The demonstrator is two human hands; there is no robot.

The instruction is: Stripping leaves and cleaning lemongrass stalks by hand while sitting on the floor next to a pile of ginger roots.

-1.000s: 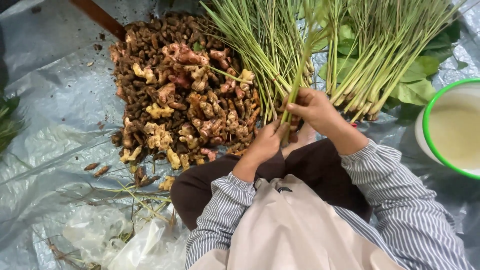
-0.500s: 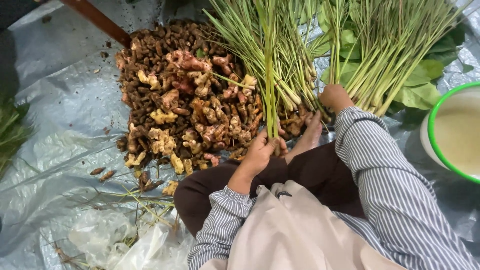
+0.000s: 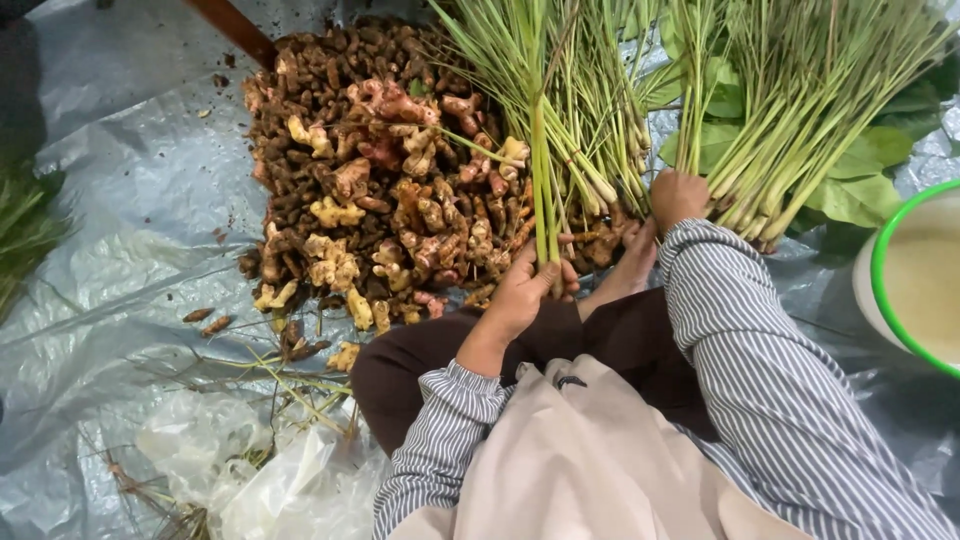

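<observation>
Green lemongrass stalks pinched in left grip, right grip closed on lemongrass bundle

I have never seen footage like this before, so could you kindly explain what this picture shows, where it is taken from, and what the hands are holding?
There is one view, from a camera worn on a person's head, looking down at their lap and two bare hands. The left hand grips a few lemongrass stalks upright. The right hand reaches into a lemongrass bundle lying on green leaves. On the grey plastic sheet lies a pile of ginger and turmeric roots. At the right edge stands a green-rimmed bowl.
</observation>
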